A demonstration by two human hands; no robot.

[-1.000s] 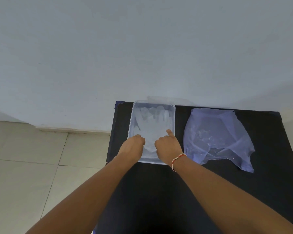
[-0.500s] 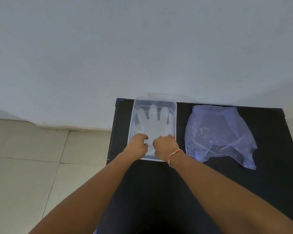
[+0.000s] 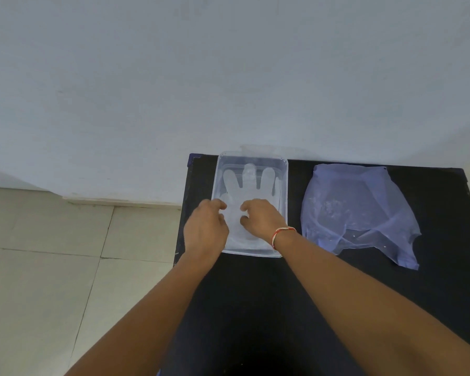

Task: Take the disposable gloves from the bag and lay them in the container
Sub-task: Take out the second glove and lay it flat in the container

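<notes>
**Both hands are working over the glove in the container; the film may lift when they withdraw.**

The glove (image 3: 243,198) is lying flat inside the clear container (image 3: 283,183), its fingers pointing to 12 o'clock and its cuff toward 6 o'clock. The left hand (image 3: 206,229) is hovering at the 9 o'clock rim with fingers loosely curled and narrow, gripping nothing visible. The right hand (image 3: 261,219) is resting over the palm area, fingers bent and slightly apart; whether it is pinching film cannot be told. The bag (image 3: 356,210) is lying at 3 o'clock of the container, well apart, its contents unclear. Risk: thin film is likely clinging to skin, so a fast lift could be dragging the glove out or creasing it. A nudge at the rim could be sliding the light container along the table (image 3: 255,308), toward its 9 o'clock edge.
</notes>
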